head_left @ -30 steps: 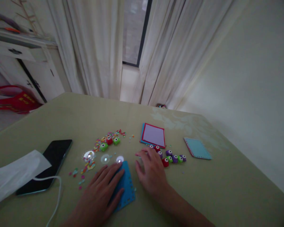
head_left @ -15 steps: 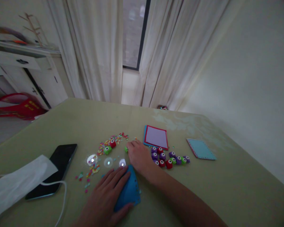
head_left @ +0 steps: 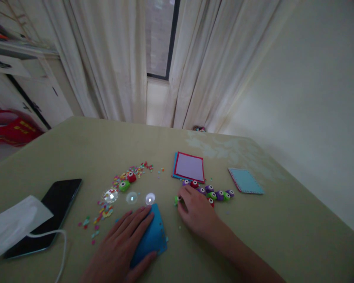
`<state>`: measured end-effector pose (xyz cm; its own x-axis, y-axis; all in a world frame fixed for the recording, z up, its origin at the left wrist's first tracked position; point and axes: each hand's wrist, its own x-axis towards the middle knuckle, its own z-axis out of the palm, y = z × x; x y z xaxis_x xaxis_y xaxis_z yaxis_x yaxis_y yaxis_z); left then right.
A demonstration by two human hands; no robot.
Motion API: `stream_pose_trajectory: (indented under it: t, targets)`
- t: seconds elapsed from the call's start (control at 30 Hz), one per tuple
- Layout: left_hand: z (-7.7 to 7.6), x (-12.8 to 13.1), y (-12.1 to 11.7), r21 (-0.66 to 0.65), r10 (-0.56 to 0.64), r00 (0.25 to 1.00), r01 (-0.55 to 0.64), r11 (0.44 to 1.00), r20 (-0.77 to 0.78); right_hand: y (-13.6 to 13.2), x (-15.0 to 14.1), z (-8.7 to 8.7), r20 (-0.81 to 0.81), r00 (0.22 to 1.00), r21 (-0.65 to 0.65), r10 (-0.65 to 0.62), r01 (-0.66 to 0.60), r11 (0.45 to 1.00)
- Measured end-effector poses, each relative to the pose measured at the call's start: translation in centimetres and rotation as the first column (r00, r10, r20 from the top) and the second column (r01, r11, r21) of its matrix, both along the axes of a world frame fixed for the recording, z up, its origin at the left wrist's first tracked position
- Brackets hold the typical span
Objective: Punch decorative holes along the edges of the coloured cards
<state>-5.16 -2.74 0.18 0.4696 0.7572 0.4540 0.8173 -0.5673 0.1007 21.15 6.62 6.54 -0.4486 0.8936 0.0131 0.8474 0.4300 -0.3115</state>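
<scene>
My left hand (head_left: 122, 239) lies flat with fingers stretched over a blue felt piece (head_left: 151, 236) that has small holes along its edge. Between the closed thumb and fingers of my right hand (head_left: 196, 206) is a green one-eyed figure (head_left: 176, 201), partly hidden. Right beside that hand sits a cluster of small purple, red and green one-eyed figures, among them a red figure (head_left: 194, 184) and a purple figure (head_left: 230, 193). My hand covers some of the cluster. Farther left, a green figure (head_left: 124, 186) and a red figure (head_left: 131, 177) stand together.
Colourful confetti-like pieces (head_left: 106, 212) are scattered at the left, near small clear discs (head_left: 131, 197). Behind the cluster lie stacked felt squares (head_left: 190, 166); a light blue square (head_left: 246, 181) is at the right. A phone (head_left: 60, 196), white mask (head_left: 20, 221) and white cord (head_left: 64, 236) lie left.
My right hand has moved right, carrying the green figure from the middle of the table to the cluster's left side. My left hand stays on the blue felt. The view has shifted slightly.
</scene>
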Motion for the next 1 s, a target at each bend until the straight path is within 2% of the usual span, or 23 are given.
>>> stream_pose_trajectory:
  t: [0.13,0.27,0.4,0.5,0.67,0.83,1.0]
  targets:
    - [-0.2,-0.1,0.1,-0.005,0.050,0.999,-0.050,0.999,-0.001,-1.2,-1.6,-1.0,-0.248,0.967,-0.077,0.062,-0.084,0.994]
    - [-0.5,-0.3,0.0,-0.036,0.099,0.995,-0.098,0.995,0.021,-1.9,-2.5,-2.2,-0.452,0.892,-0.122,-0.008,-0.053,0.991]
    - [-0.4,-0.3,0.0,-0.053,0.094,0.995,-0.092,0.994,0.039,-2.0,-2.6,-2.8,-0.601,0.798,-0.233,-0.049,-0.117,0.965]
    - [-0.4,-0.3,0.0,-0.055,0.089,0.995,-0.087,0.995,0.037,-2.0,-2.7,-2.9,-0.638,0.769,-0.236,-0.035,-0.152,0.960]
    - [-0.7,-0.3,0.0,-0.075,0.104,0.994,-0.103,0.992,0.019,-2.0,-2.7,-3.1,-0.637,0.771,-0.193,-0.017,-0.138,0.971]
    - [-0.7,-0.3,-0.1,-0.064,0.099,0.995,-0.099,0.993,0.004,-2.0,-2.7,-3.3,-0.660,0.747,-0.247,-0.079,-0.116,0.962]
    - [-0.4,-0.2,-0.1,-0.029,0.092,0.995,-0.094,0.995,-0.049,-2.1,-2.8,-3.5,-0.666,0.744,-0.236,-0.054,-0.142,0.961]
